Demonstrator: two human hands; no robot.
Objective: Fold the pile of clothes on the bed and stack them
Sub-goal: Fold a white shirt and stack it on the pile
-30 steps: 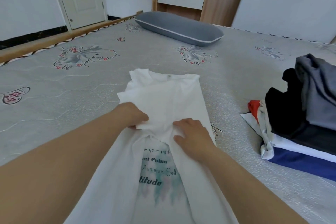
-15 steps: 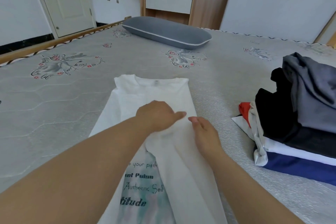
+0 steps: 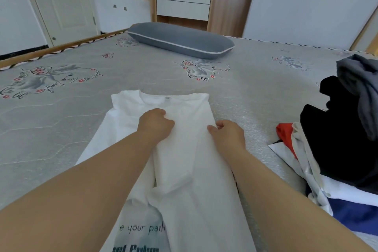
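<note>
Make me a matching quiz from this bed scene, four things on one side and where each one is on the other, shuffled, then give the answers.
Things:
1. white shirt
2. pillow
3. clothes pile
4. drawers

Places:
A. against the wall beyond the bed
B. at the right edge of the mattress
C. under both hands, in the middle
D. at the far end of the mattress

Pairs: 1-C, 2-D, 3-B, 4-A
</note>
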